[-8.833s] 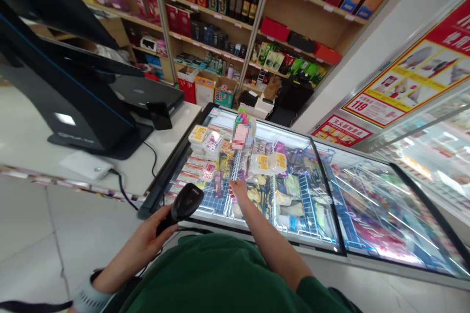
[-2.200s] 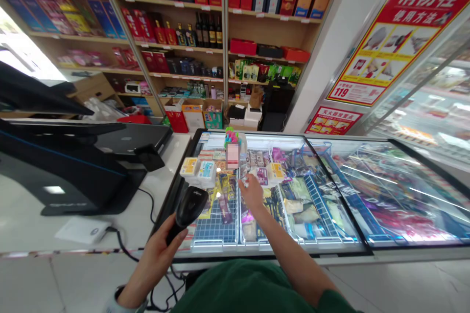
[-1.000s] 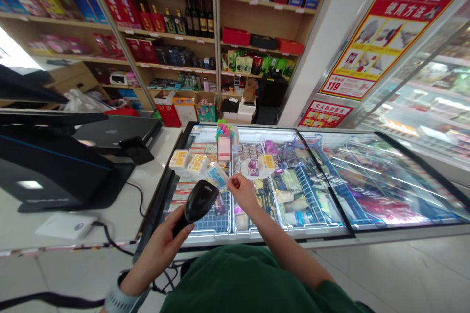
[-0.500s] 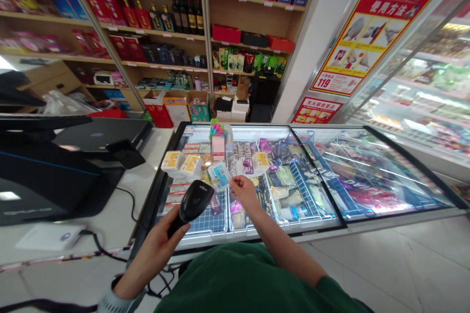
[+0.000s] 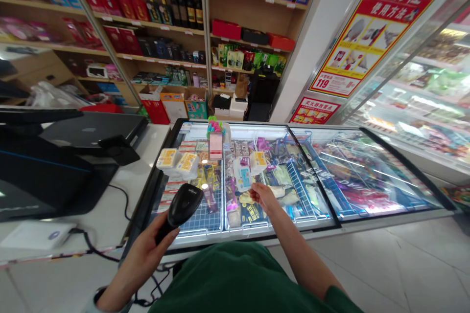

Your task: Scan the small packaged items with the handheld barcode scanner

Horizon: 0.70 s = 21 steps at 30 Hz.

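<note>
Both hands are held apart above the chest freezer [image 5: 270, 242], across the lower middle of the frame. By the left hand [image 5: 145, 249], a black barcode scanner [image 5: 186, 202] is gripped around its handle, presumably so that the broad head is left uncovered and can be turned by the wrist. At centre, the fingertips of the right hand [image 5: 265, 199] are brought to the lower right corner of a blue-labelled flat pack [image 5: 243, 177]; whether the corner is pinched or merely touched cannot be told. Contact at an edge would leave most of the label uncovered. Just beside that pack, a yellow-labelled pack [image 5: 259, 160] is set to the right, while two yellow-topped stacks [image 5: 167, 158] [image 5: 187, 162] are placed near the freezer's left edge; support seems to be given by the level lid. Squarish shapes with rounded corners and pale, slightly glossy sides are shown by the packs, probably of plastic. Smooth, reflective glass is crossed by bright glints, with crinkled bags and thin wire baskets seen beneath. Smooth, rounded plastic is suggested by the scanner's head.
</note>
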Each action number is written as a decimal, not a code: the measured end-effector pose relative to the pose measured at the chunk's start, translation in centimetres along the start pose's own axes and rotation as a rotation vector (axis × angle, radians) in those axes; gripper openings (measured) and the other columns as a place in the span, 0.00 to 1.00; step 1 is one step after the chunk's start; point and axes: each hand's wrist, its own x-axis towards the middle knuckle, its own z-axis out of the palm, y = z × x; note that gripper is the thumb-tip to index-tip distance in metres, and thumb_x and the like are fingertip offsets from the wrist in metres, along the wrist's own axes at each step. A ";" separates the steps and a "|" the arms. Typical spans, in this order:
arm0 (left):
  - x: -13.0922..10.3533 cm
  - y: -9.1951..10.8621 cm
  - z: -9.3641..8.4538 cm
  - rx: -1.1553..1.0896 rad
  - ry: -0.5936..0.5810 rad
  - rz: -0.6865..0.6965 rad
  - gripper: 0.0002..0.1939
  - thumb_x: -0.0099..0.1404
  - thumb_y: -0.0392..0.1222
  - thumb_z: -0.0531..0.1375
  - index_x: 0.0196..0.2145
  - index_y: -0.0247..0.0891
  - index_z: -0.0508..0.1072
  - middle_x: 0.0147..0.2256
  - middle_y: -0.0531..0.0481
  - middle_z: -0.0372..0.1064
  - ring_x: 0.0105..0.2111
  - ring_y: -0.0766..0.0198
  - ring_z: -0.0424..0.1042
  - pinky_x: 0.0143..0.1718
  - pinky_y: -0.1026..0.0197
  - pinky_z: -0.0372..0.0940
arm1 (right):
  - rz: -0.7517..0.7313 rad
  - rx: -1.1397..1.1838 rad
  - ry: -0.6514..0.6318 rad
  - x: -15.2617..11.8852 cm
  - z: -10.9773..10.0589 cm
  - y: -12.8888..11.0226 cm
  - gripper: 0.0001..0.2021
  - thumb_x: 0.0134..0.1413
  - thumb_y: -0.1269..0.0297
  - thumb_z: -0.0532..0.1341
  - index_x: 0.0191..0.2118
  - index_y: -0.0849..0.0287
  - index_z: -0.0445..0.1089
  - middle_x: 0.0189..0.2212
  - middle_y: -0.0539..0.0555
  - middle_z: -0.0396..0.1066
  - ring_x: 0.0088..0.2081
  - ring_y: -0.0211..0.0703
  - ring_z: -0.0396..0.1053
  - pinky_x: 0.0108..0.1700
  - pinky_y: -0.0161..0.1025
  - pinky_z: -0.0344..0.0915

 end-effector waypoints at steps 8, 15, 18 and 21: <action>-0.1 0.2 0.2 0.026 0.046 -0.003 0.30 0.58 0.56 0.60 0.54 0.37 0.68 0.48 0.45 0.74 0.49 0.50 0.72 0.53 0.52 0.64 | 0.265 -0.091 0.190 1.5 -2.7 5.7 0.09 0.46 0.63 0.65 0.24 0.61 0.66 0.19 0.51 0.69 0.19 0.33 0.66 0.23 0.30 0.61; -0.4 0.2 0.1 0.018 0.012 -0.036 0.29 0.59 0.55 0.59 0.54 0.37 0.67 0.48 0.45 0.74 0.49 0.52 0.72 0.54 0.53 0.63 | 0.270 -0.143 0.264 5.0 -0.2 6.4 0.08 0.49 0.70 0.61 0.22 0.59 0.64 0.19 0.50 0.68 0.20 0.34 0.67 0.26 0.31 0.64; -0.6 0.3 -0.1 0.027 0.036 -0.028 0.29 0.59 0.56 0.59 0.53 0.37 0.68 0.48 0.45 0.74 0.49 0.51 0.72 0.54 0.53 0.64 | 0.237 -0.189 0.281 5.3 0.1 6.3 0.08 0.49 0.70 0.61 0.23 0.58 0.63 0.19 0.51 0.68 0.22 0.38 0.69 0.29 0.34 0.67; -0.9 0.5 -0.2 0.052 0.075 -0.019 0.29 0.58 0.57 0.59 0.53 0.37 0.69 0.48 0.45 0.74 0.49 0.51 0.72 0.54 0.53 0.64 | 0.186 -0.254 0.307 5.0 0.0 6.0 0.06 0.47 0.71 0.62 0.26 0.56 0.63 0.19 0.50 0.68 0.25 0.42 0.71 0.31 0.37 0.67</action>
